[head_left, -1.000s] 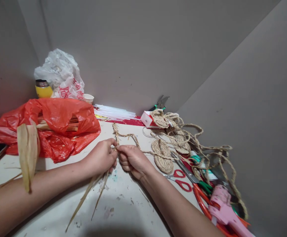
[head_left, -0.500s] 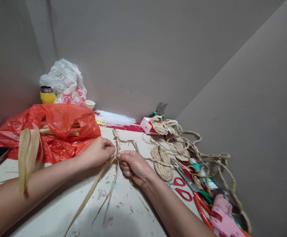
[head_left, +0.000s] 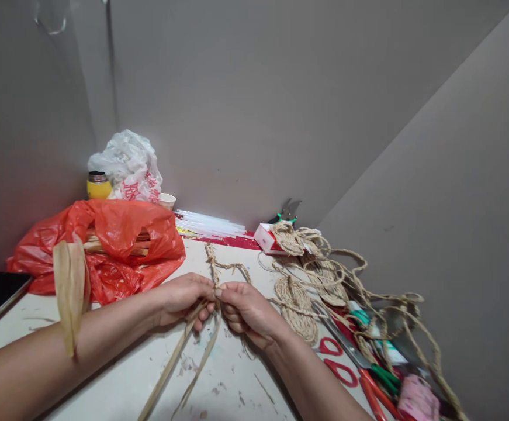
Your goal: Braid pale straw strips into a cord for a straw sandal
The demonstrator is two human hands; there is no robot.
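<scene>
Person's left hand (head_left: 188,299) and right hand (head_left: 248,310) meet mid-scene above tabletop (head_left: 232,389). Both grips closed, fingertips pinching near end of straw braid (head_left: 212,266); braid's far end lies on tabletop, thin side cord branching right. Loose strips (head_left: 169,371) trail from left hand toward near edge. Far left: red plastic bag (head_left: 109,217). Dry husk (head_left: 68,286) hangs before bag, overlapping left forearm. Right of right hand: coiled straw oval (head_left: 297,307).

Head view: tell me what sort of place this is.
Probably a craft worktable, judging by the fibre braid, the coiled braided pieces and the red-handled scissors.
</scene>
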